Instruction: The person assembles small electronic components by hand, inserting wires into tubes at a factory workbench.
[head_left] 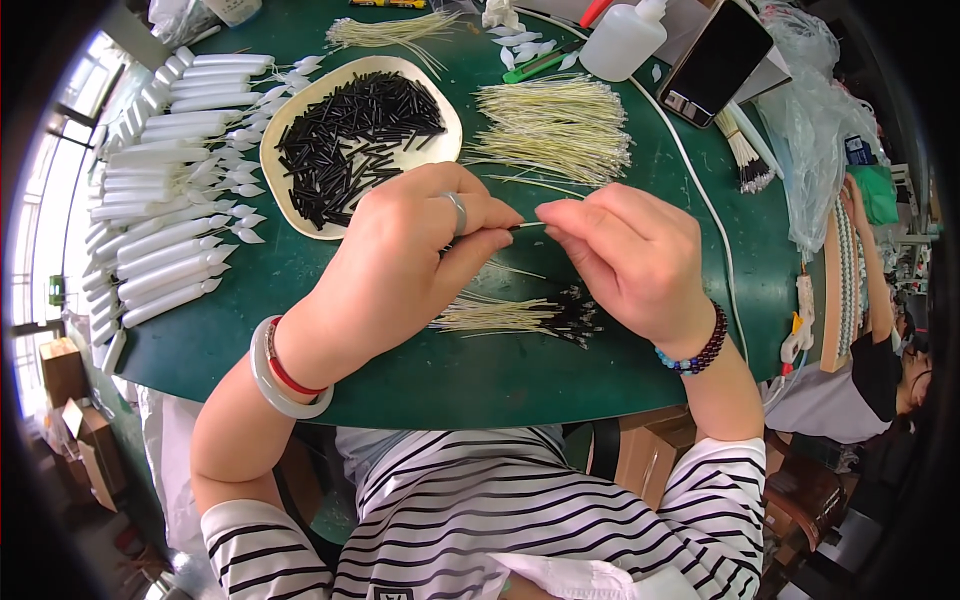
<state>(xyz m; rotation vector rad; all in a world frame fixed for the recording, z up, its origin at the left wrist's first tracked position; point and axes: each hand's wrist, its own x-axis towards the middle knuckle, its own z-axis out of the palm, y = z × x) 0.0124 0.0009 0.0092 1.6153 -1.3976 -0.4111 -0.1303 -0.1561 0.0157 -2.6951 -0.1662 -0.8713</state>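
My left hand (400, 245) is closed in a pinch on a short black tube, of which only a dark tip shows at the fingertips. Facing it, my right hand (640, 260) pinches a thin pale wire (531, 224) that spans the small gap between the hands. Behind my left hand, a cream tray (452, 120) holds a heap of black tubes (340, 125). Beyond my right hand lies a thick bundle of pale wires (550, 125). Below both hands rests a smaller bundle of wires with black ends (510, 314).
White candle-shaped pieces (175, 265) line the left side. At the back stand a white bottle (622, 40), a green cutter (540, 65) and a phone (718, 60). A white cord (690, 165) runs down the right. Another person's arm (872, 270) shows at far right.
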